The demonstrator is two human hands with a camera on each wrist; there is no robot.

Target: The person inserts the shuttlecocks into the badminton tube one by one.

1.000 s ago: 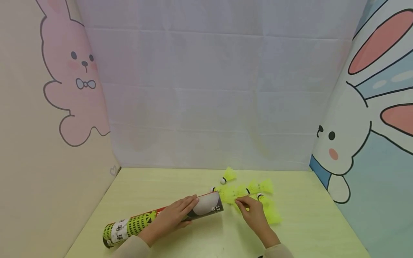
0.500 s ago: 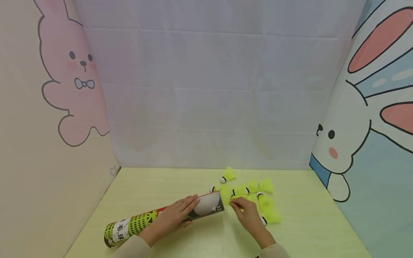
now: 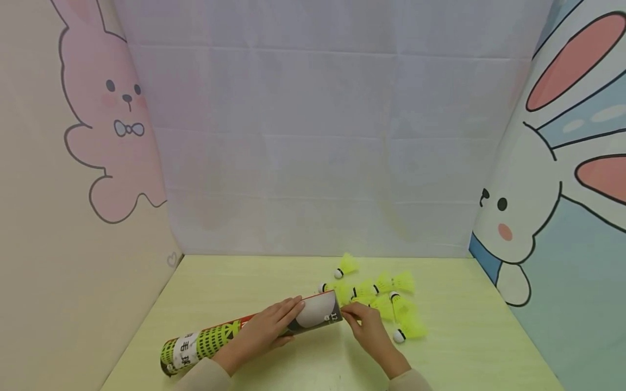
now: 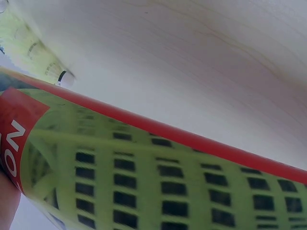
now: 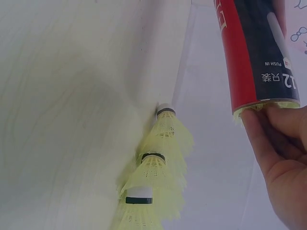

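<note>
Tube [image 3: 215, 341] | L hand [image 3: 266, 328] curled rnd its mid | R hand [image 3: 364, 326] pinching shuttle [image 5: 238, 115] @ mouth

A: What carries the things?
B: A table [image 3: 464, 342], pale, with faint wood grain.
A: And what lies directly on it?
B: Yellow shuttlecocks [image 3: 383, 308], on their sides. Most are grouped closely; a single shuttlecock [image 3: 349, 264] lies behind them.
A: Also the tube [image 3: 210, 343]?
B: Whether it touches there, I cannot tell.
</note>
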